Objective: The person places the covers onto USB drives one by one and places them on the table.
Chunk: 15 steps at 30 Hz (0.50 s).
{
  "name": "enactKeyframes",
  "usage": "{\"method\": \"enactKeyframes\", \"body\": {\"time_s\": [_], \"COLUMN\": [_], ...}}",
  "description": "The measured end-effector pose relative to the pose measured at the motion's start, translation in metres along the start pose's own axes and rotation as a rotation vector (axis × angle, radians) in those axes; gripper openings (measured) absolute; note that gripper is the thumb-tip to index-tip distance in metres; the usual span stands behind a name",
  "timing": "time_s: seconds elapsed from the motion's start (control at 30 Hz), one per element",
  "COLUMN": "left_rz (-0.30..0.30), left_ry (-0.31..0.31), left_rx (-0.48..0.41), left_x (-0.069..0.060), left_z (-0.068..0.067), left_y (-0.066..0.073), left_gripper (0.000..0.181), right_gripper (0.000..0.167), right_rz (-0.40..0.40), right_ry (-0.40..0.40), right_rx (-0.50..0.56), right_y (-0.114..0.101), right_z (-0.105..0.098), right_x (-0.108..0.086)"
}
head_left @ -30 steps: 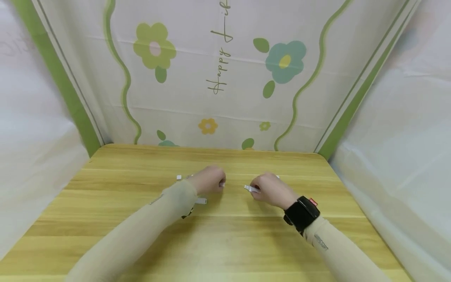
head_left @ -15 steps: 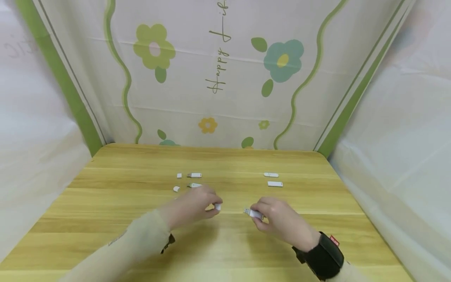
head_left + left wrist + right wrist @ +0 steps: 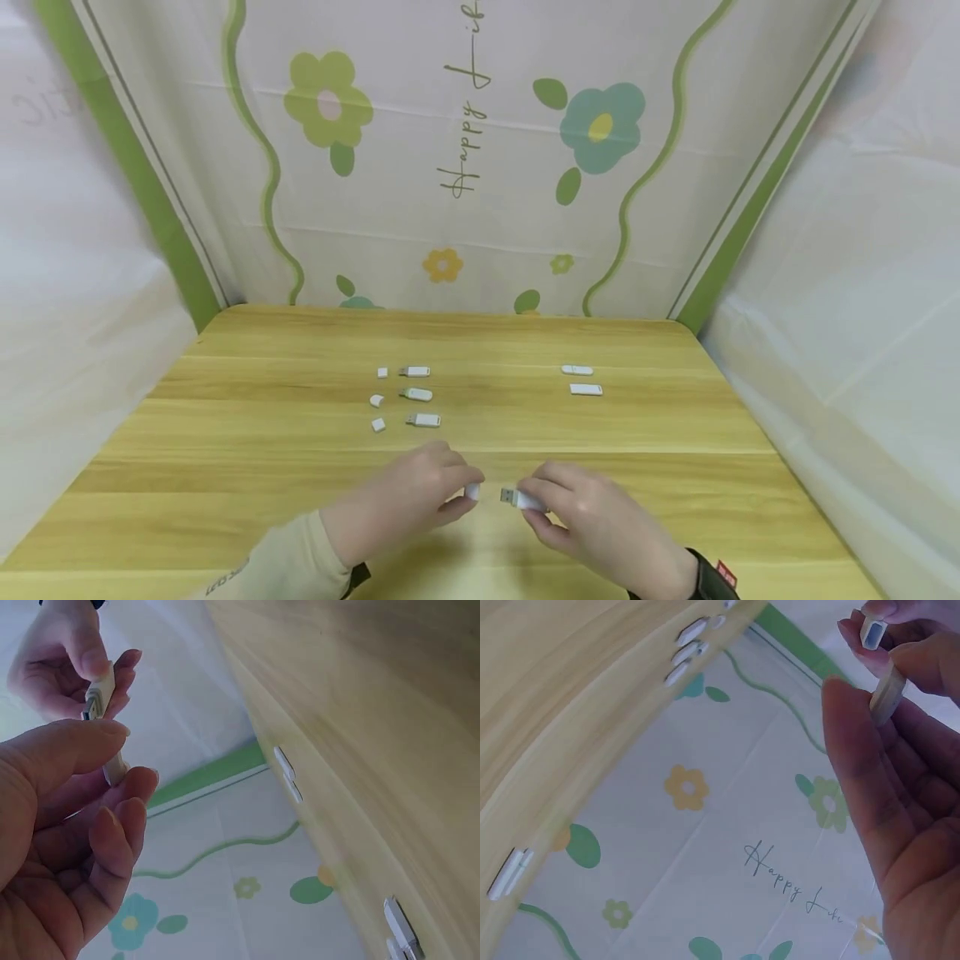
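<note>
My left hand (image 3: pixel 412 502) pinches a small white USB stick cap (image 3: pixel 472 492) between thumb and fingers. Facing it, my right hand (image 3: pixel 588 517) holds a white USB stick (image 3: pixel 529 501) whose bare metal plug points left at the cap. A short gap separates cap and plug, both held above the near part of the table. In the right wrist view the cap (image 3: pixel 873 634) shows its hollow end. The left wrist view has the plug end of the stick (image 3: pixel 96 701) just beyond my left fingers.
On the wooden table (image 3: pixel 300 475), three uncapped USB sticks (image 3: pixel 417 395) lie left of centre, each with a loose cap (image 3: pixel 377 401) beside it. Two closed USB sticks (image 3: pixel 586 390) lie farther right. Flower-printed cloth (image 3: pixel 375 192) stands behind the table.
Both hands have come back toward the near edge, carrying the cap and the stick, which are now closer together. The sticks and caps on the left, earlier partly hidden by the left arm, are uncovered.
</note>
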<state>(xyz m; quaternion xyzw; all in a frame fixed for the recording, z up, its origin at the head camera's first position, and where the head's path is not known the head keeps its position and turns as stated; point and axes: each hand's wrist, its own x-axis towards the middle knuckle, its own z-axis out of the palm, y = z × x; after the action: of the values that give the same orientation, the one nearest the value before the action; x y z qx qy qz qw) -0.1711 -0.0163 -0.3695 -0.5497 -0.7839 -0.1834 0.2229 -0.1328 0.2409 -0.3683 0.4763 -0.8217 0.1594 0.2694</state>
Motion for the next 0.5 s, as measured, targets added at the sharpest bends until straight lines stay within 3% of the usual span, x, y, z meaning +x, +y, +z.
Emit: {"method": "enactKeyframes", "body": {"time_s": [0.13, 0.5], "left_rz": [-0.006, -0.022], "left_ry": [0.025, 0.061], "left_rx": [-0.022, -0.028], "left_x": [-0.0030, -0.0054], "left_z": [0.0036, 0.0059], "left_y": [0.0035, 0.0064], "left_gripper": [0.020, 0.023], "right_gripper": [0.025, 0.021], "right_rz": [-0.017, 0.005], "right_ry": [0.040, 0.038], "right_rx": [-0.008, 0.038], "right_y": [-0.0038, -0.0092], "right_z": [0.0028, 0.0094], "right_x": [0.0011, 0.0038]}}
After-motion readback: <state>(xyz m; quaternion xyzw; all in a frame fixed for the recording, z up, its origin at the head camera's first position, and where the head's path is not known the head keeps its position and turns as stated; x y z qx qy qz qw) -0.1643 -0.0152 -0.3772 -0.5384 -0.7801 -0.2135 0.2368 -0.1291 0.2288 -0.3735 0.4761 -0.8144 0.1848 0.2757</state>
